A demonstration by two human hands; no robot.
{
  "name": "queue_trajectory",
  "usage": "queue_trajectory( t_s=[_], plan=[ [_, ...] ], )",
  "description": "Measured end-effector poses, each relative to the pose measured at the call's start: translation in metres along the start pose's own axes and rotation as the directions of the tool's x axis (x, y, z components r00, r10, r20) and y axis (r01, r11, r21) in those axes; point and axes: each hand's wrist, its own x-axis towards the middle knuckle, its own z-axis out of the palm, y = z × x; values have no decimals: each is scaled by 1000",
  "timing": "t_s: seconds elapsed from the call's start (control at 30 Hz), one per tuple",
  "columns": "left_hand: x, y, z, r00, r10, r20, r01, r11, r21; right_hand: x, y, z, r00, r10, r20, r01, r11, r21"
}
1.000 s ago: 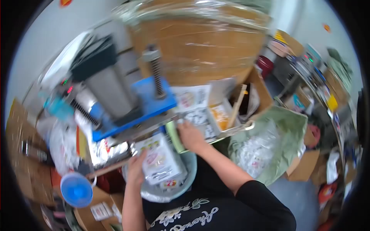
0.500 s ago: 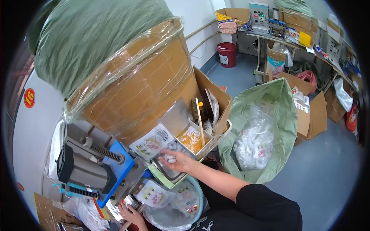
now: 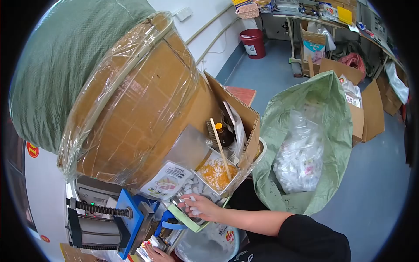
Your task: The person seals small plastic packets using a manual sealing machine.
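Several small white pieces are held in the curled fingers of my right hand. This hand is over a metal tray with a green rim, beside a pile of similar pale pieces. A printed white card leans next to the pile. Lower down, my left hand lies with fingers stretched on a white printed item at the bed of a blue press; the frame's bottom edge cuts this hand off. Below the tray stands a pale blue basin with clear printed bags inside.
An open carton holds a brush, a brown bottle and a white box of rubber bands. A large wrapped carton towers at left. A green sack with a filled clear bag stands at right.
The view has shifted, and the press and bench now sit lower in it. My right hand still holds white pieces over the tray. The printed card at the basin is out of sight.
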Motion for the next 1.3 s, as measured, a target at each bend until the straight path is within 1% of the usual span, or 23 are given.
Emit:
queue_trajectory(
  t_s=[0.07,0.1,0.17,0.2,0.3,0.37,0.5,0.57,0.6,0.63,0.7,0.73,0.77,0.8,0.83,0.9,0.93,0.97,1.0,1.07,1.13,1.2,1.3],
  plan=[
    [0,4,-1,999,-34,-7,34,999,-8,-2,-1,4,999,17,-36,-17,1000,9],
    [0,-4,5,998,-52,29,52,999,16,-2,-3,4,999,26,-39,-26,1000,-5],
    [-8,-29,20,998,-35,52,42,992,-120,-3,-4,1,999,51,-7,-51,999,14],
    [-9,-26,18,998,-35,55,39,996,-83,-3,-5,-2,998,59,-1,-59,998,6],
    [-9,-45,28,998,33,45,-28,995,-98,4,5,-10,993,36,111,-31,999,-41],
    [-10,-47,29,998,35,59,-30,996,-80,-8,-1,2,997,21,76,-15,996,-84],
    [-8,-52,25,985,-31,172,52,992,-116,-4,3,0,985,36,171,-17,994,-110],
    [-4,-60,24,980,18,196,27,974,-224,-3,1,-2,983,21,185,1,993,-118],
    [-1,-62,21,971,9,239,65,952,-299,-2,-2,-6,969,49,241,-13,989,-149],
    [0,-66,23,973,5,232,70,947,-314,-2,-2,-8,969,45,241,-5,986,-165],
    [-2,-70,34,993,-107,51,118,873,-474,-2,-3,-9,966,55,252,-7,982,-188],
    [5,-49,6,991,-105,81,127,923,-363,-3,-6,-5,967,62,248,-8,977,-214],
    [9,-35,-3,988,-133,82,155,915,-373,-6,-6,-1,978,62,200,-18,976,-217],
    [9,-28,-11,986,-129,105,156,935,-317,-6,-4,2,986,76,151,-41,974,-223],
    [6,-26,-17,982,-138,127,166,953,-251,-5,-4,1,980,93,176,-55,976,-208],
    [-9,-36,-2,939,-133,316,204,958,-201,-3,-6,-4,962,137,235,-83,970,-227],
    [-11,-31,-15,954,-43,295,104,976,-194,1,-8,-6,953,178,245,-129,971,-203],
    [-14,-25,-29,960,39,278,10,985,-172,-1,-10,-3,963,189,191,-142,961,-238],
    [-18,-25,-31,959,27,281,26,983,-184,-5,-9,-3,976,168,135,-135,964,-228],
    [-24,-37,-28,969,31,245,25,975,-222,-2,-9,-7,979,106,172,-22,902,-431],
    [-37,-50,-19,985,30,170,20,958,-286,-2,-13,-4,979,166,117,-108,915,-389],
    [-35,-53,-26,995,1,102,34,939,-342,9,-14,-19,979,164,120,-114,931,-347],
    [-25,-51,-30,996,-15,94,47,934,-354,15,-18,-33,983,165,82,-128,933,-337]
  ],
)
